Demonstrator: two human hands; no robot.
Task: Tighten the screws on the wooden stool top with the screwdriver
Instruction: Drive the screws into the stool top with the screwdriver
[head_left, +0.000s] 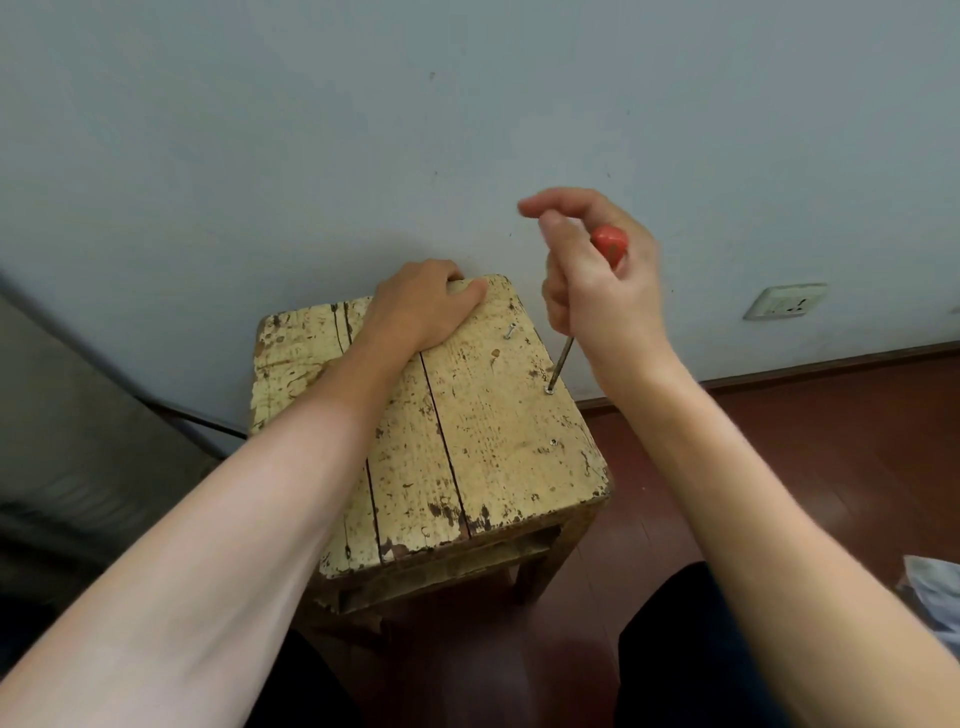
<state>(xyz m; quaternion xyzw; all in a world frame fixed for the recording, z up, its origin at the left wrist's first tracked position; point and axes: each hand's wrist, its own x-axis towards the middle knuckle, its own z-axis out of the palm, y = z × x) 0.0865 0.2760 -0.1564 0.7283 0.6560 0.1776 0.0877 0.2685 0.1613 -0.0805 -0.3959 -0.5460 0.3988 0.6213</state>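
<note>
Stool top (467, 415): cream paint, chipped, cracked between planks, against the wall (467, 130). Our right hand (597, 280) grips the red-handled screwdriver (610, 244), tip in a screw (549, 389) near the right edge. Our left hand (421, 304) curls over the far edge. Second screw (509, 330) sits farther back; socket (785, 300) on the wall.

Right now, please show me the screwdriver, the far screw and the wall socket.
screwdriver (561, 361), head view, metal shaft.
far screw (509, 330), head view, its middle.
wall socket (785, 301), head view, white faceplate.
</note>
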